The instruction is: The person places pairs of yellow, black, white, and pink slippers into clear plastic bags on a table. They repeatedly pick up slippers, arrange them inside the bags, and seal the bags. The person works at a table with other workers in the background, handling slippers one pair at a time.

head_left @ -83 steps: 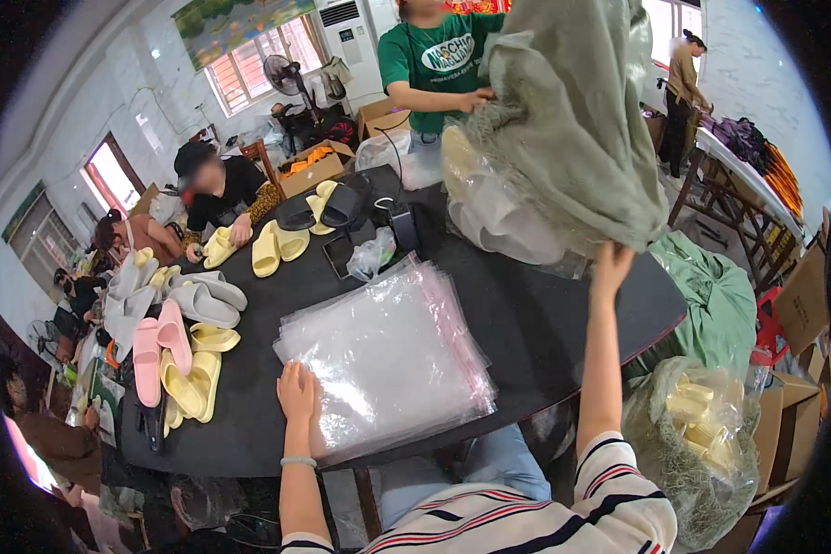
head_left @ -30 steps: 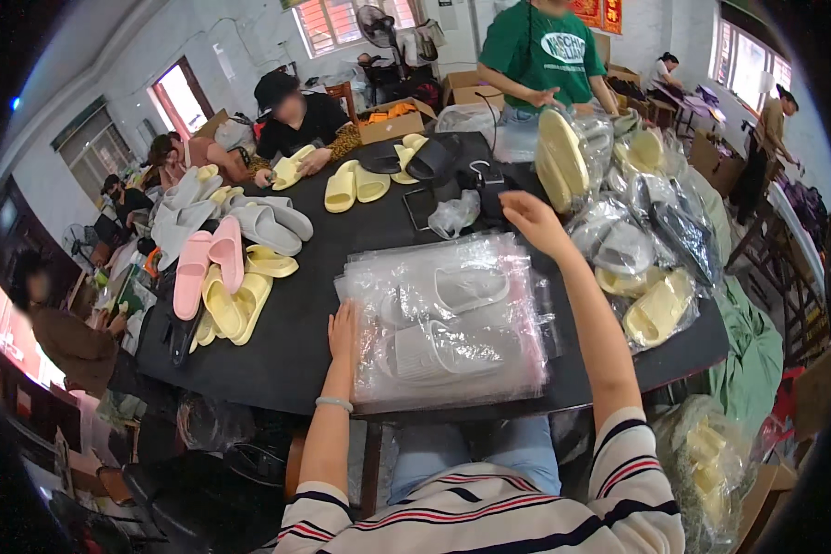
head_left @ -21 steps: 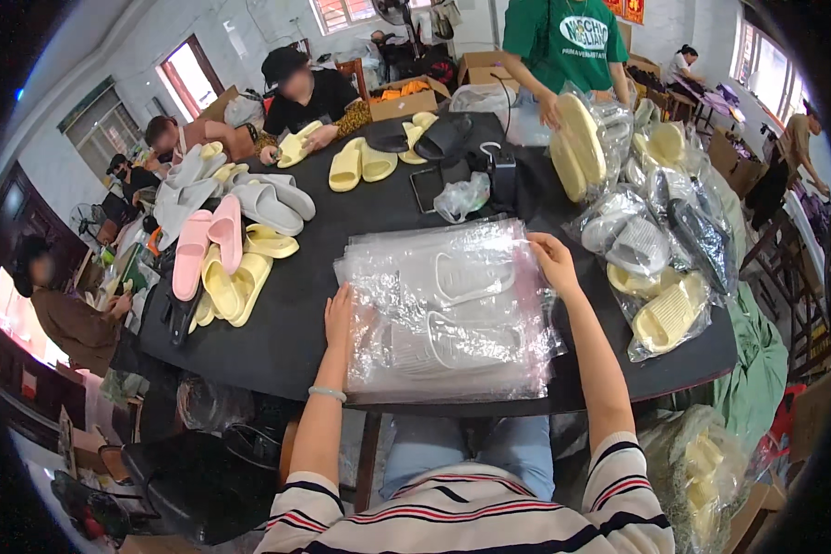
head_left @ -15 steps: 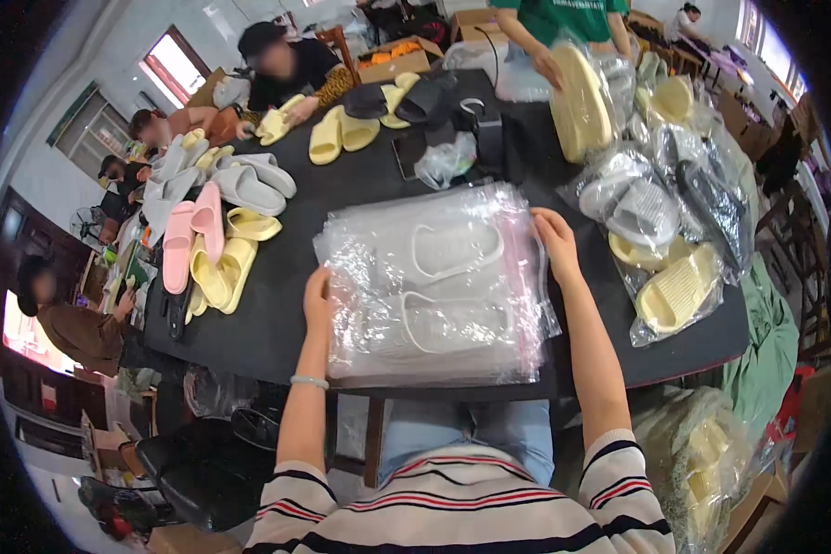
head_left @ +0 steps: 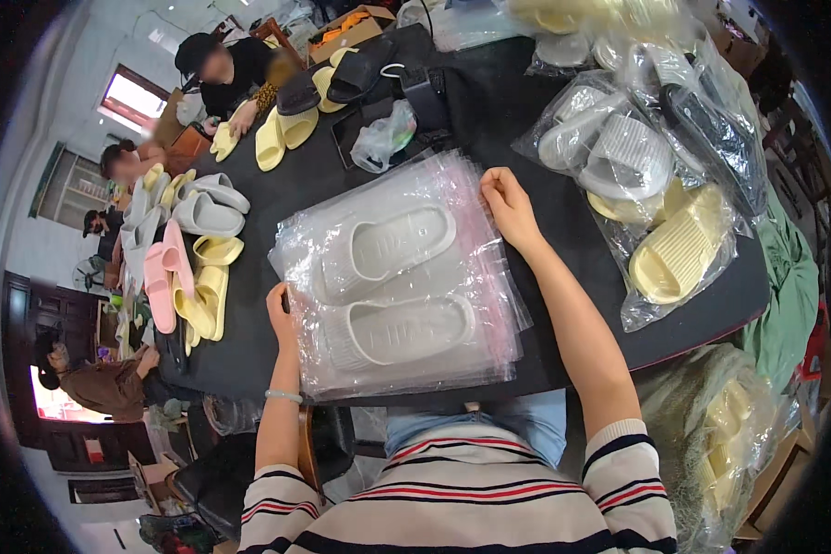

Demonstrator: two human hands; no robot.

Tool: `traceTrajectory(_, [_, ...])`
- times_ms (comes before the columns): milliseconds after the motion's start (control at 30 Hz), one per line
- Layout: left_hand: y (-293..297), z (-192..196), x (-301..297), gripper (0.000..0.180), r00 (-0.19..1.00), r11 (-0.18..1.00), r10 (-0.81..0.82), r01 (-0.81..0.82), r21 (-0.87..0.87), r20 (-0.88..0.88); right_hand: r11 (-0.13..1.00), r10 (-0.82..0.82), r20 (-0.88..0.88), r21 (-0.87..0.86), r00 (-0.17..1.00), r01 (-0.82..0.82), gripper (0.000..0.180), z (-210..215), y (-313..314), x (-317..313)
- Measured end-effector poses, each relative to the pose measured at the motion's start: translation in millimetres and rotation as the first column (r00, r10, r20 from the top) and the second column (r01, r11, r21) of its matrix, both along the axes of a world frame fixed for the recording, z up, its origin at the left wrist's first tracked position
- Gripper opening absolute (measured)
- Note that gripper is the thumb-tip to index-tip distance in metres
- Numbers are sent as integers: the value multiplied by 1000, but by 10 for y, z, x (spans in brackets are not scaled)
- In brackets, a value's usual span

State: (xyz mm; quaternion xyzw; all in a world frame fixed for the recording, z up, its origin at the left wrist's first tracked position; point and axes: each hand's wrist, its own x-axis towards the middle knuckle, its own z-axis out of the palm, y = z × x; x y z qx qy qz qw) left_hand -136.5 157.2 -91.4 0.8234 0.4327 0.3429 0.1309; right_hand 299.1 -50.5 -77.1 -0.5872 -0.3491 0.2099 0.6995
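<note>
A stack of clear plastic bags (head_left: 397, 277) with a pinkish strip along its right side lies slightly turned on the table before me. A pair of pale grey slippers (head_left: 402, 330) shows through the plastic. My left hand (head_left: 283, 319) is closed on the left edge of the stack, its fingertips partly hidden. My right hand (head_left: 510, 210) is at the upper right edge, with curled fingers and thumb pinching the rim of the plastic bag.
Bagged grey slippers (head_left: 628, 157) and bagged yellow slippers (head_left: 679, 245) pile up at the right. Loose pink slippers (head_left: 163, 286), grey slippers (head_left: 208, 212) and yellow slippers (head_left: 214, 286) lie at the left. A crumpled plastic bag (head_left: 383, 138) sits beyond the stack. Co-workers (head_left: 240, 78) are along the far left.
My view has shifted and tilted. The bag stack has turned, its right side rising, and the slippers show more clearly. My right hand's fingers have curled; the far co-worker in green is out of view.
</note>
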Motion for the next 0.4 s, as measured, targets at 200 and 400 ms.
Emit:
traceTrajectory(200, [-31, -11, 15, 38, 996, 998, 0, 5, -60, 86, 993, 68, -38, 101, 997, -64, 27, -121, 19, 47])
traceTrajectory(400, [89, -118, -123, 47, 989, 996, -24, 36, -84, 144, 992, 110, 70, -64, 991, -106, 34, -230, 69, 93])
